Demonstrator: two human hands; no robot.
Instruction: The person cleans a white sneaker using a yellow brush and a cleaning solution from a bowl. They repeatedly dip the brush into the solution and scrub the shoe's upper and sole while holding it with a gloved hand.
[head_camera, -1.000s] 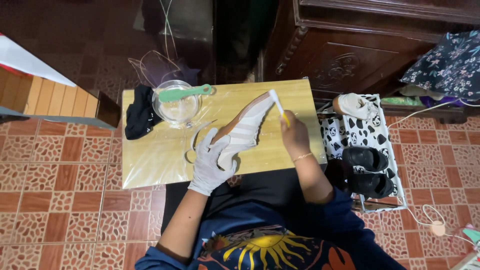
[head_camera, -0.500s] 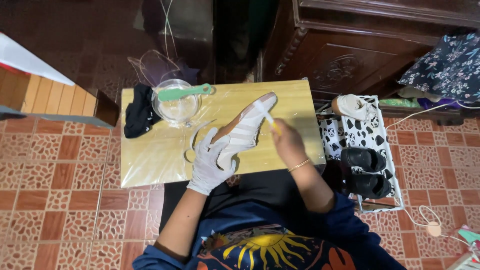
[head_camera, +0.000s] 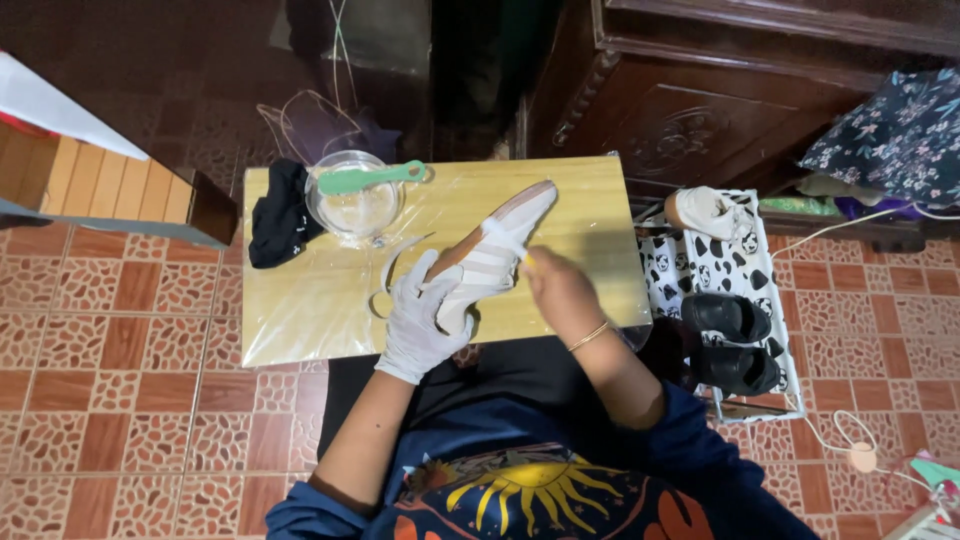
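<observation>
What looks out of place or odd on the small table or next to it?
Little stands out. The white shoe lies tilted on its side in the gloved left hand, sole turned outward, while the right hand works at it. Its loose lace curls on the table. A green brush rests across the glass bowl.

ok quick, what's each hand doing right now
left hand: gloved, closed around the white shoe, holding it over the table
right hand: bare, closed on a small brush laid against the shoe
</observation>
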